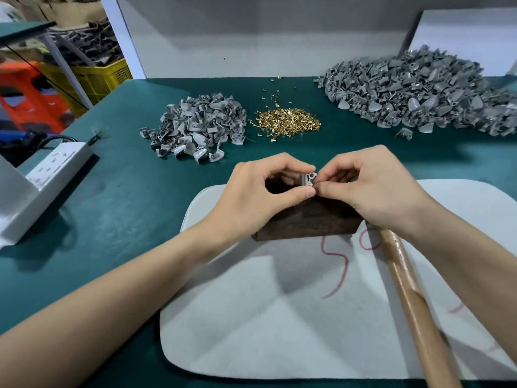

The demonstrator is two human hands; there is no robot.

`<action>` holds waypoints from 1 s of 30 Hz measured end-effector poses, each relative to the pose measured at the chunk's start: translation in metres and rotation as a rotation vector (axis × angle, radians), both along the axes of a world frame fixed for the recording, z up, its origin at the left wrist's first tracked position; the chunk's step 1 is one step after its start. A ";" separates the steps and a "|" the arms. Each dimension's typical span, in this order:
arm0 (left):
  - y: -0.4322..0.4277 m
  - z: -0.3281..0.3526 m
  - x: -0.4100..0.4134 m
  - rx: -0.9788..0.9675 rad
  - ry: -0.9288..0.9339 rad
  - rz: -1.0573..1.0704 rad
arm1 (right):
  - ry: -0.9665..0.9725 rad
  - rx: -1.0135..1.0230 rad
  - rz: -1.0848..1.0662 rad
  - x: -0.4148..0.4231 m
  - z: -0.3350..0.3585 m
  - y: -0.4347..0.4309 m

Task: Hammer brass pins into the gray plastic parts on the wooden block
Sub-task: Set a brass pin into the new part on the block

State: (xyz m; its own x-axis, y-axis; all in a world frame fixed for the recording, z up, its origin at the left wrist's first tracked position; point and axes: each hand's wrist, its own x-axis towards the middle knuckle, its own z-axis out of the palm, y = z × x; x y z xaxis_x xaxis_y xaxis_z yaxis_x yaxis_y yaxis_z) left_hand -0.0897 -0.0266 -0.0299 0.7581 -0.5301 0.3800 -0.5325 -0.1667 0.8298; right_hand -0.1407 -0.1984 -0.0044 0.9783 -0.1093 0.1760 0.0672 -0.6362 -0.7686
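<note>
A dark wooden block (305, 222) sits on a white felt pad (279, 317). Over its top, my left hand (260, 191) pinches a small gray plastic part (309, 177) between thumb and fingers. My right hand (372, 186) meets it from the right, fingertips curled in a pinch at the part; what they hold is too small to make out. A wooden hammer handle (414, 298) lies under my right wrist, its head hidden. Behind are a heap of brass pins (288, 120), a small pile of gray parts (195, 127) and a large pile of gray parts (425, 88).
The green table (126, 191) carries a white power strip (58, 163) and a grey metal bracket (16, 203) at the left. A white wall panel (251, 35) closes the back. Yellow and orange crates (92, 77) stand beyond the left edge.
</note>
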 end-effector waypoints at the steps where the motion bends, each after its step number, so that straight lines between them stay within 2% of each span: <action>1: 0.000 0.000 0.001 -0.005 0.024 -0.013 | 0.000 0.019 -0.008 0.000 -0.001 0.000; 7: 0.001 -0.001 0.006 -0.085 0.250 -0.083 | -0.016 0.131 0.010 0.000 -0.003 0.002; 11: 0.001 -0.001 0.006 -0.094 0.281 -0.110 | -0.008 0.124 0.000 0.000 -0.002 0.002; 20: 0.003 0.000 0.008 -0.052 0.287 -0.129 | -0.023 -0.046 -0.062 -0.003 0.001 0.007; 30: 0.003 0.001 0.006 -0.037 0.279 -0.106 | -0.049 0.007 -0.070 -0.004 0.000 0.007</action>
